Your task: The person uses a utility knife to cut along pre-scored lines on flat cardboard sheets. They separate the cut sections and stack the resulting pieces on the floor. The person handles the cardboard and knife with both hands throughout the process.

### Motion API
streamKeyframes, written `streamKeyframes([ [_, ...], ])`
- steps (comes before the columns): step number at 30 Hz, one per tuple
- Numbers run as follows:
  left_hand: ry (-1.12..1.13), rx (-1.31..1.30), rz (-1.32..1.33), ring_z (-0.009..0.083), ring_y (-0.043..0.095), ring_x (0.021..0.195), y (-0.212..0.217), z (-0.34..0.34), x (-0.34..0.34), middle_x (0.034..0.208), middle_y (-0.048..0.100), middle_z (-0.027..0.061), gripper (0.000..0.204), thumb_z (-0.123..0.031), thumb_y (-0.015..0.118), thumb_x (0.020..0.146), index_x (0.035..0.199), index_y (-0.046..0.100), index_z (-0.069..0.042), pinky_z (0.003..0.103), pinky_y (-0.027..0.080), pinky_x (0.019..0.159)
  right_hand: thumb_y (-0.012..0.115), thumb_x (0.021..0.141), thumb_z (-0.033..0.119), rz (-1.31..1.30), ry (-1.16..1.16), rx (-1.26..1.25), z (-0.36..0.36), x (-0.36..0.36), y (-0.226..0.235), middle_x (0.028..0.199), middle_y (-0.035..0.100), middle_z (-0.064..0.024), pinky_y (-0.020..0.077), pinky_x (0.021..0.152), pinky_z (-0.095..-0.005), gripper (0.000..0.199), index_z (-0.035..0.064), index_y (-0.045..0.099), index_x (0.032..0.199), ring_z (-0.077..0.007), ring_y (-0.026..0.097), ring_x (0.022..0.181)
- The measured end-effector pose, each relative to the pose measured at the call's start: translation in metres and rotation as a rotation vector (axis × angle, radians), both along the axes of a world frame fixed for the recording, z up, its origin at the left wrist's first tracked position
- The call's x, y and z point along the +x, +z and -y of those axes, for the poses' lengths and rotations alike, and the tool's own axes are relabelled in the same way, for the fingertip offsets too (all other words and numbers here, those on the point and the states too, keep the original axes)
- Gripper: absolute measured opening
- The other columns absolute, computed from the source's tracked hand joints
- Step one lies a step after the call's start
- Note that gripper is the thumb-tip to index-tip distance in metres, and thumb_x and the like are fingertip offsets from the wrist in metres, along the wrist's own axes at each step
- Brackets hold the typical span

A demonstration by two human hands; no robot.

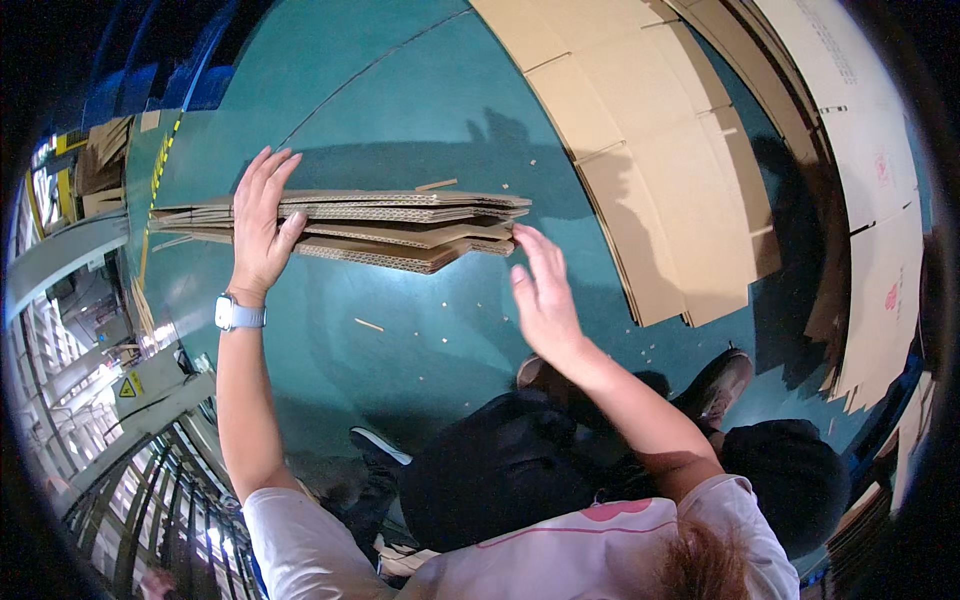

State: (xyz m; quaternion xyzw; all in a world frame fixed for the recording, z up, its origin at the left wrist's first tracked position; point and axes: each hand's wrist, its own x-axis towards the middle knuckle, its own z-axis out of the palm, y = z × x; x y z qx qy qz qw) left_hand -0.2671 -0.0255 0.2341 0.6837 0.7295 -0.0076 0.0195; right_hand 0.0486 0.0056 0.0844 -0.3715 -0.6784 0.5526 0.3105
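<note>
A bundle of folded corrugated cardboard sheets (400, 213) appears edge-on in front of me, its layers slightly fanned apart at the right end. My left hand (262, 225) lies across the left part of the bundle, with fingers stretched past its far side and the thumb apart from them. On that wrist is a watch with a pale band (240, 313). At the bundle's right end is my right hand (545, 295), fingertips at or very near the cardboard corner. Its fingers are extended and the thumb stands away from them.
Large flat cardboard sheets (640, 170) lie in overlapping stacks on the right. Paler printed cardboard (875, 230) stands beyond them. Small cardboard scraps (369, 325) dot the green floor (400, 100). Metal machinery (70, 260) lines the left. Shoes (718, 385) and dark-clothed legs are below.
</note>
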Motion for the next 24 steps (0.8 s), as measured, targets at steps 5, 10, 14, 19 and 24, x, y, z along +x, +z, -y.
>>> streamKeyframes([
  [5, -0.03, 0.079, 0.004, 0.0316, 0.035, 0.126, -0.003, 0.003, -0.004, 0.129, 0.047, 0.0109, 0.057, -0.047, 0.045, 0.083, 0.125, 0.048, -0.01, 0.043, 0.028, 0.102, 0.054, 0.084, 0.004, -0.135, 0.033, 0.216, -0.037, -0.018, 0.047, 0.103, 0.06, -0.0144, 0.0458, 0.086, -0.0393, 0.024, 0.0006, 0.056, 0.107, -0.0333, 0.058, 0.095],
  [10, -0.032, 0.121, -0.007, 0.031, 0.037, 0.125, -0.003, 0.008, -0.004, 0.127, 0.048, 0.0112, 0.056, -0.046, 0.048, 0.082, 0.124, 0.049, -0.01, 0.042, 0.03, 0.101, 0.064, 0.078, 0.001, -0.102, -0.002, 0.258, -0.04, -0.032, 0.068, 0.107, 0.058, -0.015, 0.0522, 0.072, -0.034, 0.027, 0.0023, 0.057, 0.104, -0.0275, 0.063, 0.085],
  [14, -0.025, 0.134, -0.016, 0.0309, 0.038, 0.123, -0.006, 0.004, -0.006, 0.125, 0.049, 0.0118, 0.056, -0.048, 0.048, 0.082, 0.123, 0.049, -0.009, 0.042, 0.03, 0.101, 0.065, 0.075, -0.005, -0.182, -0.016, 0.379, -0.041, -0.036, 0.07, 0.1, 0.052, -0.01, 0.0478, 0.059, -0.0267, 0.02, 0.0025, 0.059, 0.092, -0.0178, 0.058, 0.068],
  [19, -0.026, 0.128, -0.039, 0.0301, 0.038, 0.123, -0.006, 0.004, -0.007, 0.124, 0.049, 0.0124, 0.058, -0.051, 0.047, 0.083, 0.123, 0.049, -0.009, 0.042, 0.03, 0.101, 0.064, 0.076, -0.005, -0.192, -0.025, 0.359, -0.041, -0.044, 0.071, 0.093, 0.055, -0.0102, 0.0483, 0.06, -0.0274, 0.017, 0.0026, 0.06, 0.09, -0.0191, 0.06, 0.071],
  [24, -0.023, 0.139, -0.028, 0.0305, 0.039, 0.122, -0.009, 0.002, -0.006, 0.124, 0.048, 0.013, 0.059, -0.052, 0.049, 0.082, 0.123, 0.049, -0.01, 0.043, 0.03, 0.101, 0.064, 0.076, -0.004, -0.163, -0.037, 0.361, -0.045, -0.044, 0.074, 0.091, 0.058, -0.0117, 0.0498, 0.063, -0.0304, 0.017, 0.0025, 0.06, 0.091, -0.0211, 0.062, 0.075],
])
